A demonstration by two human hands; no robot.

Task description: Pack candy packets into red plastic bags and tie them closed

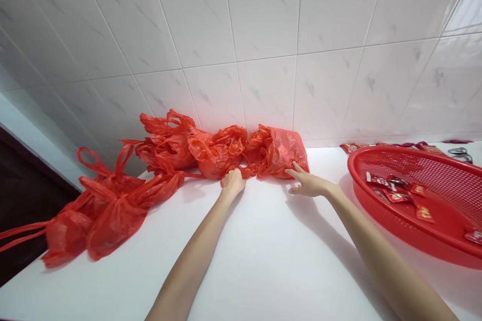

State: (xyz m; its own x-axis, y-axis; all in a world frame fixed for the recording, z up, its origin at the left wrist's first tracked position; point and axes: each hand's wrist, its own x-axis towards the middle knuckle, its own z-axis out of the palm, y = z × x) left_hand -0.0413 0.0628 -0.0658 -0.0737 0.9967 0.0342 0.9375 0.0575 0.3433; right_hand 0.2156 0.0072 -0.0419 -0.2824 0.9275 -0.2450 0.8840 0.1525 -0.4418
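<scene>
Seen from the near edge of the counter, with the tiled wall at 12 o'clock, the left hand was just short of 12 o'clock, balled up with its knuckles uppermost, pinching a bunch of red plastic that ran towards the end carrier bag; its fingertips were hidden. That red plastic carrier bag stood between 12 and 1 o'clock, close against the wall, its rounded body bulging towards 1 o'clock. The right hand was at 1 o'clock with its fingers stretched and spread, the fingertips at the bag's lower front and the thumb held apart below them, gripping nothing.

Just beside the left hand, at 12 o'clock, sat a crumpled red bag, and at 11 o'clock another bag rose higher, its loops sticking up. At 10 o'clock two more red bags, a nearer one and a farther-out one, leaned together, handles upright or trailing over the edge.

At 2 o'clock stood a red mesh-sided plastic basket, holding a few small wrapped packets in red, with some pale markings. Beyond its rim, more packets lay along the foot of the wall
</scene>
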